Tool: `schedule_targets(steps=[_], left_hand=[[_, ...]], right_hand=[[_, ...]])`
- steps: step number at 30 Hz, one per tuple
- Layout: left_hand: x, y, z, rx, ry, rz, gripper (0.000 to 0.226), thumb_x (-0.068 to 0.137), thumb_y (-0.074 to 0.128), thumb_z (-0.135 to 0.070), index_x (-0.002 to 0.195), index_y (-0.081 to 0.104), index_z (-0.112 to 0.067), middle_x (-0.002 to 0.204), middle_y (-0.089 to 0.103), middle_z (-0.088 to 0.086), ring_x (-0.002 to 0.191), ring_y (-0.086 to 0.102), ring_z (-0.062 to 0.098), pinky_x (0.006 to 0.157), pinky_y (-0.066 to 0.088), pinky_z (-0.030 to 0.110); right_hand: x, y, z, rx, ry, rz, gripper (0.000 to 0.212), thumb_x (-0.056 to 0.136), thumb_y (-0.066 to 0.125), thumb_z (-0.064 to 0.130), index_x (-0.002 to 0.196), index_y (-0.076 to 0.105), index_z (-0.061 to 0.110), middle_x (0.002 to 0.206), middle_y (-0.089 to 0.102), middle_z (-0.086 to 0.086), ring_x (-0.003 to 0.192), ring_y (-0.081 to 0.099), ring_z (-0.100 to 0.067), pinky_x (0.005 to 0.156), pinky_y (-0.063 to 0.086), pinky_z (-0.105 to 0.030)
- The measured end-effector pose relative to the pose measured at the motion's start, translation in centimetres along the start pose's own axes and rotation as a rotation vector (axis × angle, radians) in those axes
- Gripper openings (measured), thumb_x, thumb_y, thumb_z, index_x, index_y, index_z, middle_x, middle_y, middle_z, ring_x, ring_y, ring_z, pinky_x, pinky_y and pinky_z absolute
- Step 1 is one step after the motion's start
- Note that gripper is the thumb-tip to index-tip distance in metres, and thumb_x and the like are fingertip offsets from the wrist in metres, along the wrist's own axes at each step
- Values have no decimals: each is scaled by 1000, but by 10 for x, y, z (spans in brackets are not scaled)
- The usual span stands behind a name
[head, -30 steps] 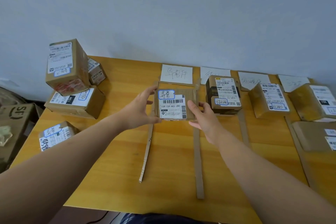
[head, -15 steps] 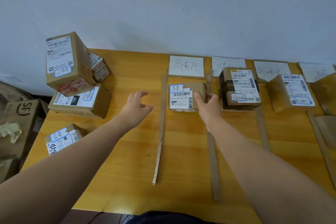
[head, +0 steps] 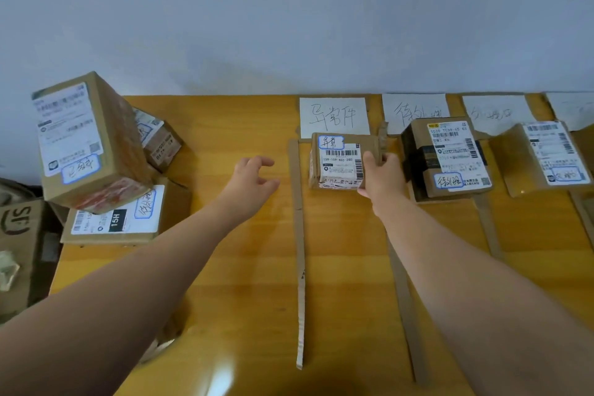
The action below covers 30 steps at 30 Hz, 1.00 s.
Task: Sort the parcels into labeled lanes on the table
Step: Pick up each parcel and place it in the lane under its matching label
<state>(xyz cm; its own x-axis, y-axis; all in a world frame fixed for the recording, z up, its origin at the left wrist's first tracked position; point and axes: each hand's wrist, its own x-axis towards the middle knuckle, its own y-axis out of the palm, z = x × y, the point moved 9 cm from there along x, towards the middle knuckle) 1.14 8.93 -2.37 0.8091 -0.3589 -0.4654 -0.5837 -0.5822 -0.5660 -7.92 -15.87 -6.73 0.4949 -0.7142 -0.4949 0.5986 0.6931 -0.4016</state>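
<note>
While right grip (head: 384, 177) pinches its edge | parcel (head: 337, 161) sits leftward, touching

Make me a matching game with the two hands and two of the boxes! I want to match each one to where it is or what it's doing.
Things:
1. left hand
2. right hand
3. big box
4. black-banded parcel

Place or state:
A. sits tilted on the flat box
B. holds the small parcel
C. stands in front of the second paper sign from the left
D. open, holds nothing

Pairs: 1-D, 2-B, 3-A, 4-C.
</note>
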Motion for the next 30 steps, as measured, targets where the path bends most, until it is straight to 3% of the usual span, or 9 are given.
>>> schedule_targets(steps=[5,16,20,23,28,30], left_hand=[[6,-1,-7,-20,26,23,38,97,51,-26,134,44,-20,138,33,-2,103,51,8,79,39,24],[-35,-23,-13,-58,112,-63,47,96,52,-27,140,38,-19,142,33,1,103,52,10,84,40,25],[-71,-24,-17,-65,148,-100,46,96,52,-28,140,39,-19,141,36,1,109,50,11,88,41,27],[-99,-27,-17,-66,175,-136,45,96,52,-28,138,41,-19,140,39,0,111,51,12,88,42,27],[-137,-50,-12,-89,228,-247,42,96,53,-23,136,43,-19,132,48,-2,104,52,10,78,41,22],[-148,-66,-8,-84,256,-300,40,95,53,-21,135,44,-19,127,51,-3,100,53,10,67,41,19]], right_hand=[[2,-2,16,-168,-76,-47,33,98,50,31,124,44,12,106,61,-9,95,65,-28,79,59,-45],[-37,-24,22,-248,-104,-73,54,97,52,28,142,30,7,137,48,-15,119,53,-30,89,47,-36],[-69,-34,24,-340,-198,-78,53,94,57,25,139,35,10,133,47,-13,111,55,-29,87,51,-37],[-99,-34,26,-416,-322,-20,49,93,58,22,137,40,11,131,48,-11,107,56,-26,78,49,-31],[-152,-24,36,-496,-495,86,42,95,53,22,136,44,16,137,45,-8,113,52,-22,88,48,-34],[-171,-15,42,-484,-533,133,39,97,51,20,135,45,16,139,44,-7,107,51,-16,80,46,-26]])
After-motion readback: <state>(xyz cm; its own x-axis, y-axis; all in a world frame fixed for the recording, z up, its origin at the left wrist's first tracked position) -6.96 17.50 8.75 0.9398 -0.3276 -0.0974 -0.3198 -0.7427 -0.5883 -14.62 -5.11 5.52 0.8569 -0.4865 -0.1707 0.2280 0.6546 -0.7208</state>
